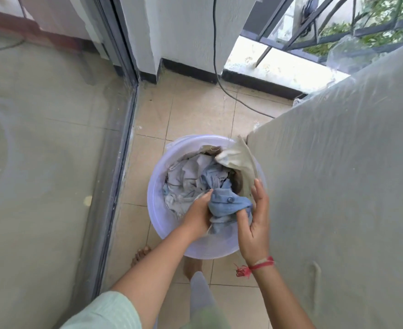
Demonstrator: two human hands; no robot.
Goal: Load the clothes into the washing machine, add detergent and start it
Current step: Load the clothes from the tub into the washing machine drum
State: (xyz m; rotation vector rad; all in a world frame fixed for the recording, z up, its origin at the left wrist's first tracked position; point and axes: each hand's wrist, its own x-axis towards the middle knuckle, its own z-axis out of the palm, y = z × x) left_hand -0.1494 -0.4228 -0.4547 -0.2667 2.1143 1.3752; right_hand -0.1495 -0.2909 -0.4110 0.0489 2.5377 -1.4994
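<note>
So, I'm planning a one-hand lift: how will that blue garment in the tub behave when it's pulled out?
Probably floppy: the blue garment bunches and folds where the left hand grips it. Likely light, as it looks like thin cloth. It may drag neighbours along, since it lies tangled with the other clothes in the tub.

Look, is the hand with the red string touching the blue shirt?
Touching. The head view shows the right hand, the one with the red string on its wrist, pressing its thumb against the bunched blue shirt over the tub.
</note>
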